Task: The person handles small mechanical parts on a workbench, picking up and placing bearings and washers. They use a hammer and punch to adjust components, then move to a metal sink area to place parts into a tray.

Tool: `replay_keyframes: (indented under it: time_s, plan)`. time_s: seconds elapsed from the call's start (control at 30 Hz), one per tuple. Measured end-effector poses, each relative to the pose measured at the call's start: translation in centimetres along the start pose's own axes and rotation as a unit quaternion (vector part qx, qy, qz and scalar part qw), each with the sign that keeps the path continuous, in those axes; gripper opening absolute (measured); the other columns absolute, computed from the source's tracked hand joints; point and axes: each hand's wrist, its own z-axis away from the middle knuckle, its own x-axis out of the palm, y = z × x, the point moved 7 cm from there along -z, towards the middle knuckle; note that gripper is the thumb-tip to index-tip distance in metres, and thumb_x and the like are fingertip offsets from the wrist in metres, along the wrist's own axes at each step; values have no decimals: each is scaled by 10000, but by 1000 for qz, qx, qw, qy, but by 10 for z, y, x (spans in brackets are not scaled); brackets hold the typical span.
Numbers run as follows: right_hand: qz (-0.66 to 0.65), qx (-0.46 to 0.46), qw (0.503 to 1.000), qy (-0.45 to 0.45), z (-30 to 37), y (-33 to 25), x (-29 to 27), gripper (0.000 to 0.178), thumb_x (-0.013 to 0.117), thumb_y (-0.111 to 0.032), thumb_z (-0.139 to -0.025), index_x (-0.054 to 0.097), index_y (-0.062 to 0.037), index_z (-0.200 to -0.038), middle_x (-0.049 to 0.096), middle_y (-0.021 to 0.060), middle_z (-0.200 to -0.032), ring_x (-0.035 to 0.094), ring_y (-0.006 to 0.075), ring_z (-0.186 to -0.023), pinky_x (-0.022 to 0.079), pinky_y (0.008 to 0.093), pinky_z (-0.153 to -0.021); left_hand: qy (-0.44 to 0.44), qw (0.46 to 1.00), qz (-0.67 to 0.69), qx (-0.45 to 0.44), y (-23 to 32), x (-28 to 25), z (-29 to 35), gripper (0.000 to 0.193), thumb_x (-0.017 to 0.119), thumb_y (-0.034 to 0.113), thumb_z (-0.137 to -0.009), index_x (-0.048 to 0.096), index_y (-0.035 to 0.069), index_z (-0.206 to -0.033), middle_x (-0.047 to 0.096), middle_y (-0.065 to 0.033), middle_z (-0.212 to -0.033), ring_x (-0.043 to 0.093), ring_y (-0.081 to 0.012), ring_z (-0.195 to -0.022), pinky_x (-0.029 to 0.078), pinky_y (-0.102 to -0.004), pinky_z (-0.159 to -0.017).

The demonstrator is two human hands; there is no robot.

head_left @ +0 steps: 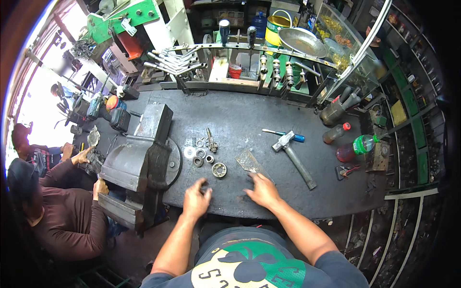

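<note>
My left hand point(196, 200) is above the bench's near edge, empty, its thumb and fingers apart. Just beyond it lie a bearing ring point(219, 170), several smaller metal rings point(198, 161) and washers, and a small toothed shaft point(211, 141). My right hand point(264, 192) is low over the bench, its thumb spread from the fingers. Its fingertips are at the near end of a flat, greyish, see-through piece point(247, 161), perhaps a plastic packet; whether they touch it I cannot tell. Right of that lie a hammer point(296, 161) and a blue-handled screwdriver point(288, 136).
A large bench vise point(132, 165) stands on the left, with a co-worker in a brown sleeve point(72, 211) handling a metal part beside it. Two bottles point(354, 148) stand at the right. A tool rack point(254, 48) runs along the back of the dark bench point(230, 108).
</note>
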Motion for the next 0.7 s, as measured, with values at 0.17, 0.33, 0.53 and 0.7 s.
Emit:
replay_keyframes:
  time_s: [0.17, 0.33, 0.53, 0.7]
  plan:
    - [80, -17, 996, -30, -68, -74, 36, 830, 896, -331, -848, 526, -24, -1525, 621, 200, -1305, 702, 400, -1191, 604, 478, -985, -66, 995, 44, -59, -16, 19, 72, 478, 797, 102, -919, 677, 9, -1372, 795, -225, -1109, 803, -324, -906, 629, -419, -847]
    - [56, -10, 998, -26, -88, -71, 62, 786, 921, -375, -779, 620, -14, -1408, 638, 221, -1306, 701, 412, -1180, 593, 498, -994, -43, 991, 75, -98, -31, 7, 90, 491, 804, 97, -911, 679, 5, -1377, 799, -205, -1119, 807, -292, -960, 626, -402, -867]
    - [-25, -7, 998, -64, -45, -79, 63, 828, 927, -447, -746, 659, 30, -1368, 663, 245, -1315, 705, 431, -1169, 589, 493, -989, -89, 935, 298, -171, -35, 27, 67, 848, 795, 199, -922, 383, 43, -1647, 621, -200, -1516, 681, -348, -1296, 561, -482, -1092]
    - [-34, -148, 988, -6, -14, -106, 50, 823, 952, -325, -727, 638, 20, -1405, 630, 196, -1190, 682, 435, -1121, 582, 501, -971, -177, 546, 780, -251, -23, 57, 38, 746, 430, 627, -1111, 410, 110, -1649, 580, -136, -1551, 560, -333, -1441, 464, -567, -1191]
